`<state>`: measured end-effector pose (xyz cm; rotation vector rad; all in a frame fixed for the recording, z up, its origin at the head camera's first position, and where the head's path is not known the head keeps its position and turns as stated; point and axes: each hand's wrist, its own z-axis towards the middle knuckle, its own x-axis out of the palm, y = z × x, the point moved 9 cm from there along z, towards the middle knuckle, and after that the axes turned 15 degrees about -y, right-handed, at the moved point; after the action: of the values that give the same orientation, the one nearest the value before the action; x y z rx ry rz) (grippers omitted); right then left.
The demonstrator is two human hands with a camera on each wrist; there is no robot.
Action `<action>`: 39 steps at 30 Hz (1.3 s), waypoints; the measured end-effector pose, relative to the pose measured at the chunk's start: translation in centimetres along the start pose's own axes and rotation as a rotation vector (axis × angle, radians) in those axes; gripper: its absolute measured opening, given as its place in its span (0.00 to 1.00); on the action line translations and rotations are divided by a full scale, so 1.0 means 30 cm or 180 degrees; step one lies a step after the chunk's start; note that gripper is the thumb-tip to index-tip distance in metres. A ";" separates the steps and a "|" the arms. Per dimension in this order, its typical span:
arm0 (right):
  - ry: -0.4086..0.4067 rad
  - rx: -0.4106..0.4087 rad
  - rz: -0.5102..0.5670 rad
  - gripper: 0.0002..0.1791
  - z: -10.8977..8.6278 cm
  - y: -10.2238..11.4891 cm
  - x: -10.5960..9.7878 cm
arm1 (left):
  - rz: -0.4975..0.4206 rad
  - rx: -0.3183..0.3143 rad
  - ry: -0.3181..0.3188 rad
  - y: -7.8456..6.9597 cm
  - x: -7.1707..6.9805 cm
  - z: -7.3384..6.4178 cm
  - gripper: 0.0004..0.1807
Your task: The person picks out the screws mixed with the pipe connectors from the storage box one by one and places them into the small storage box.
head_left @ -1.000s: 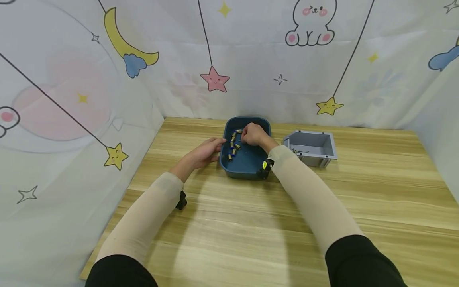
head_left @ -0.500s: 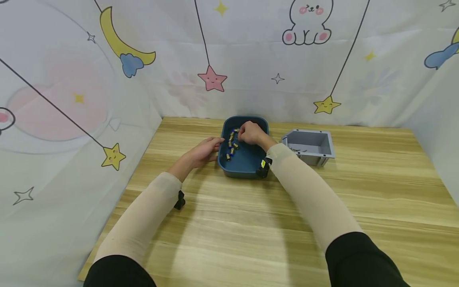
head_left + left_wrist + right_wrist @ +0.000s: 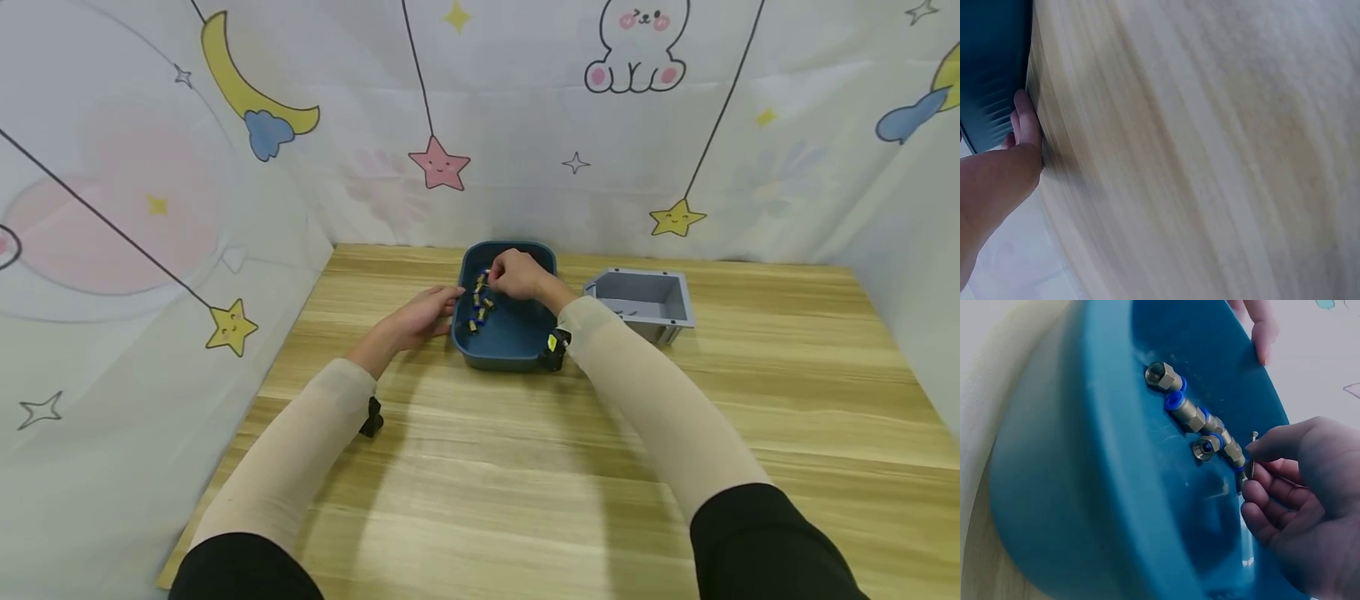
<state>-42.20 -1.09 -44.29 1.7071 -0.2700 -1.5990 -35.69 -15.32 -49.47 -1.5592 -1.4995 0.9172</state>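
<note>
A deep blue bin (image 3: 517, 337) stands near the back of the table with several brass fittings (image 3: 478, 310) with blue collars on its floor. In the right wrist view the fittings (image 3: 1188, 415) lie in a loose row. Over the far end of that row, my right hand (image 3: 1310, 487) pinches a small screw (image 3: 1254, 435) upright between thumb and forefinger. Outside the bin, my left hand (image 3: 420, 319) touches its left wall, thumb at the rim. The left wrist view shows its fingers (image 3: 1027, 122) extended along the ribbed outer wall.
To the right of the blue bin is a grey plastic bin (image 3: 652, 312), with a few small metal pieces (image 3: 626, 313) inside, partly hidden by my right forearm. A printed cloth (image 3: 517, 200) hangs behind the wooden table (image 3: 480, 467).
My right hand has shifted slightly left inside the bin, closer to the fittings. The left hand has stayed at the bin's wall. The head view has drifted a little.
</note>
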 end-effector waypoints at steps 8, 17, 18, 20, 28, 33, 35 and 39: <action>0.0154 -0.0206 -0.0084 0.10 -0.028 0.046 -0.019 | 0.0023 0.0019 -0.0065 -0.005 0.000 -0.004 0.29; 0.0142 -0.0430 -0.0177 0.07 -0.054 0.072 -0.042 | 0.0015 0.0002 -0.0045 -0.003 0.000 -0.002 0.29; 0.0131 -0.0456 -0.0182 0.06 -0.057 0.074 -0.045 | 0.0020 0.0002 -0.0034 -0.003 0.001 -0.001 0.29; 0.0118 -0.0511 -0.0186 0.05 -0.064 0.077 -0.050 | 0.0028 0.0005 -0.0024 -0.002 0.001 0.000 0.29; 0.0042 -0.0677 -0.0154 0.05 -0.094 0.085 -0.077 | 0.0053 0.0015 -0.0084 -0.001 0.001 0.007 0.29; -0.0030 -0.0693 -0.0094 0.04 -0.109 0.076 -0.092 | 0.0102 0.0018 -0.0072 0.004 0.008 0.012 0.30; -0.0035 -0.0694 -0.0071 0.04 -0.114 0.072 -0.094 | 0.0108 0.0014 -0.0058 0.005 0.009 0.014 0.30; -0.0055 -0.0732 -0.0010 0.04 -0.121 0.073 -0.097 | 0.0115 0.0010 -0.0048 0.005 0.003 0.016 0.30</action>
<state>-38.66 0.62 -40.96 1.5188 -0.0877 -1.5821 -36.05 -15.22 -49.83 -1.5850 -1.4841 0.9532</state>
